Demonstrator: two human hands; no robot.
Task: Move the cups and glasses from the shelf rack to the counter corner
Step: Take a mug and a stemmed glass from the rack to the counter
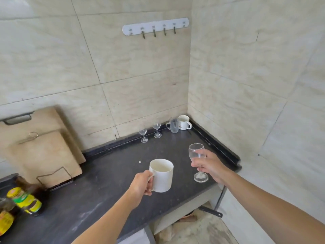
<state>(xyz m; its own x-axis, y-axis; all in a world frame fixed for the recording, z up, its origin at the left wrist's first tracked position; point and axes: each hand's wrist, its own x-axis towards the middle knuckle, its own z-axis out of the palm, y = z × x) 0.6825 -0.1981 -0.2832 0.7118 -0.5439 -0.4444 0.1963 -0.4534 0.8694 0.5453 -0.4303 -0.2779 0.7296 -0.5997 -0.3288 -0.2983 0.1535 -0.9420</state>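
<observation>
I have both arms stretched forward over the dark counter, forearms bare. My left hand is curled round the handle of a white mug, fingers wrapped through it, thumb on top; the mug is upright, mouth open to me, held above the counter near its middle. My right hand pinches a wine glass low on the bowl where the stem starts, fingers closed round it, wrist bent slightly inward; the glass is upright, its foot near the counter's front right edge, and I cannot tell if it touches the surface.

In the far corner a white cup stands against the wall, a ribbed clear mug just beside it on the left. Further left along the back wall stand two small stem glasses, near each other, apart from the corner pair.

Cutting boards lean on the left wall in a wire holder. Sauce bottles lie at lower left, blurred. A hook rail is on the tiles above
</observation>
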